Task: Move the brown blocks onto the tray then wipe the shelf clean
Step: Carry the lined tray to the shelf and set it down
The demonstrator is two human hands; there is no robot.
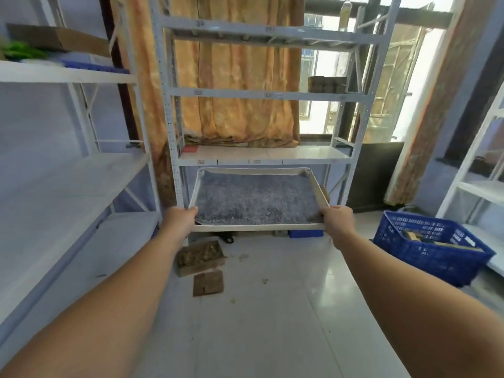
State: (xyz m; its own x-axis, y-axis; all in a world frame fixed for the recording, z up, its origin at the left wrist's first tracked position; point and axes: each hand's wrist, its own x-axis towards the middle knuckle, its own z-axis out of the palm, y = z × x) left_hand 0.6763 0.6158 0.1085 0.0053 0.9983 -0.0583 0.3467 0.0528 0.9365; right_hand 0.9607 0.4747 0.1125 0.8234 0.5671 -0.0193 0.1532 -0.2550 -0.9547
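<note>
Two hands hold the tray [256, 227] out in front of the white shelf unit [261, 159]. The left hand [181, 218] is clamped on the tray's near-left corner, and the right hand [336, 218] is clamped on its near-right corner, so each grip is closed on the rim. The tray is carried roughly level, just below and in front of the unit's low white shelf board. It is lined with a grey carpet-like mat, and no block is seen on it yet.

The brown blocks [327, 84] are stacked on a higher shelf of the same unit, at its right end, against the right-hand upright. From the tray they lie up and to the right, well apart from it and farther back. The right hand is judged the nearer of the two to them. The stack's long axis is seen to run left to right along the shelf edge, with the broad face turned toward the room; single blocks cannot be told apart at this range.

The tray's long axis is likewise set left to right, parallel to the shelf fronts, with its short sides pointing away toward the unit. Before any block can be reached, the tray is judged to need setting down or raising toward that right-hand end.
</note>
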